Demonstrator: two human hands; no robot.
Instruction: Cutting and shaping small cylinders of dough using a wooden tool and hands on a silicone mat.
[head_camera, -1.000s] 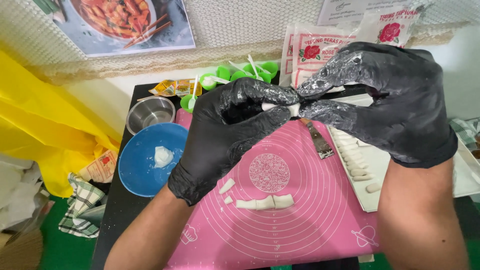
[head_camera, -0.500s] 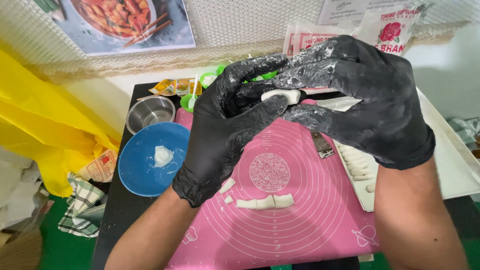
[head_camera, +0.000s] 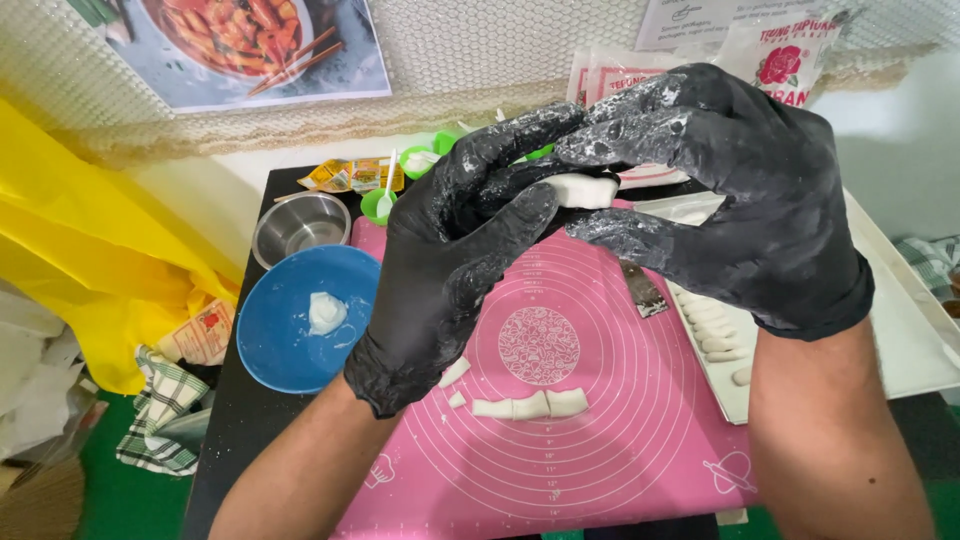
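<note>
Dough piece (head_camera: 585, 190) — white, short log, pinched between both gloved hands, held above the mat's (head_camera: 600, 440) far edge. Since a second ago the piece has emerged further from the fingers and looks longer and rounder; judged mid-shaping.

Left hand (head_camera: 450, 270) — fingers curled, thumb under the dough. Right hand (head_camera: 730, 190) — arched over it, fingertips closed on its end.

Below: cut dough (head_camera: 530, 405) on the mat; blue bowl (head_camera: 305, 320) left; tray (head_camera: 720, 340) right.

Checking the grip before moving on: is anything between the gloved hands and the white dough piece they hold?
Nothing visible. The left hand and right hand both pinch the dough piece directly through flour-dusted black gloves, above the pink mat.
</note>
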